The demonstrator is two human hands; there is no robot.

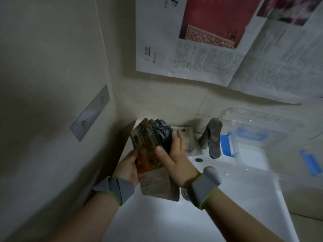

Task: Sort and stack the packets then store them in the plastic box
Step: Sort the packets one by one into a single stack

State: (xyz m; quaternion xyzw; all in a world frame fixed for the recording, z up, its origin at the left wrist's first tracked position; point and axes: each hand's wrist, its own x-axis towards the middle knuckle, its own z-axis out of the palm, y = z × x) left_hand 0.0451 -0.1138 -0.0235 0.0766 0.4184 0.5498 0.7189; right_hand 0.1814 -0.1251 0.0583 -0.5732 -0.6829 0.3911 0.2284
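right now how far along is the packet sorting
Partly gathered: both hands, left and right, hold a fanned stack of packets above the sink. One packet still lies by the faucet. The plastic box appears empty, so storing remains.

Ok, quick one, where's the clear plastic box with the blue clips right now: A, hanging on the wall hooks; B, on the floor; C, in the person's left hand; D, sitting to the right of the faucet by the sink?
D: the clear plastic box with blue clips rests on the counter to the right of the faucet, while the left hand and the right hand both hold the packets over the sink.
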